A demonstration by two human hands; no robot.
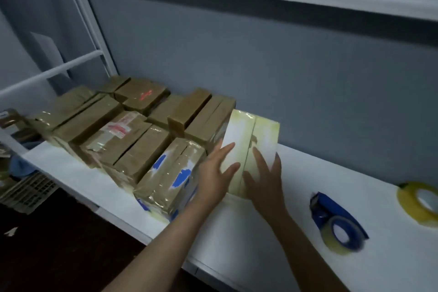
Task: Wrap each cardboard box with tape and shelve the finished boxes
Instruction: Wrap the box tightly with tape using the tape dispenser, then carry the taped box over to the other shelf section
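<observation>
Pale box (pixel 258 130): rectangular, whitish with yellow-green tint, glossy clear tape skin, centre seam running lengthwise. It lies flat on the white shelf (pixel 391 256), touching the right end of the stacked row.
Left hand (pixel 218 173) and right hand (pixel 263 180): fingers straight and spread, flat on the box's near end, gripping nothing.
Brown boxes (pixel 132 140): cardboard, shiny taped wrap, packed close together.
Blue-patched box (pixel 170 173): nearest the front, crinkled tape.
Tape dispenser (pixel 336 218): blue, clear roll.
Yellow tape roll (pixel 419 199): far right.
</observation>
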